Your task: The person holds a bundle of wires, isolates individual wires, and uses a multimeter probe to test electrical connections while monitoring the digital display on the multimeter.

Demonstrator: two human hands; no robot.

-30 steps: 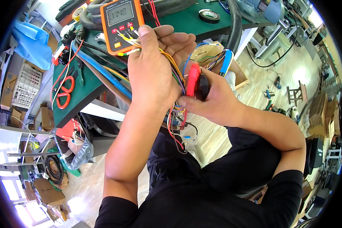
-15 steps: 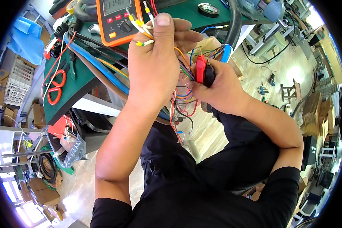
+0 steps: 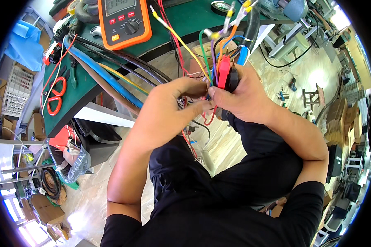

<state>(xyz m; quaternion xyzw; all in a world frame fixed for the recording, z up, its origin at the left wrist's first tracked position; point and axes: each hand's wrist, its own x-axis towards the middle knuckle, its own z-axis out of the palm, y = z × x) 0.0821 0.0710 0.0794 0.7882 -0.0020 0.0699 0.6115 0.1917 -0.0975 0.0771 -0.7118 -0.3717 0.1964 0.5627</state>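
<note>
My right hand [image 3: 247, 99] grips a red alligator clip [image 3: 224, 73] and a black alligator clip [image 3: 233, 78] side by side, together with a bundle of coloured wires [image 3: 202, 61]. The wires fan upward, several ending in pale sleeves with yellow tips. Against the bundle's lower part, just left of my right thumb, the curled fingers and thumb of my left hand [image 3: 165, 111] close on wires; its fingertips are partly hidden. Beyond my left hand, an orange multimeter [image 3: 130, 27] with a lit display lies on the green-topped table [image 3: 160, 45].
Thick blue, brown and black cables [image 3: 107, 76] run from the table toward my hands. Red-handled scissors [image 3: 55, 99] lie near the table's left edge. A roll of black tape [image 3: 221, 8] sits at the back. Below the table stands a plastic-lined bin [image 3: 76, 162]; right on the floor is a small stool [image 3: 313, 98].
My left hand has come down from the sleeved wire ends near the multimeter to the lower part of the bundle. Those ends now stand free above my right hand, which keeps its grip.
</note>
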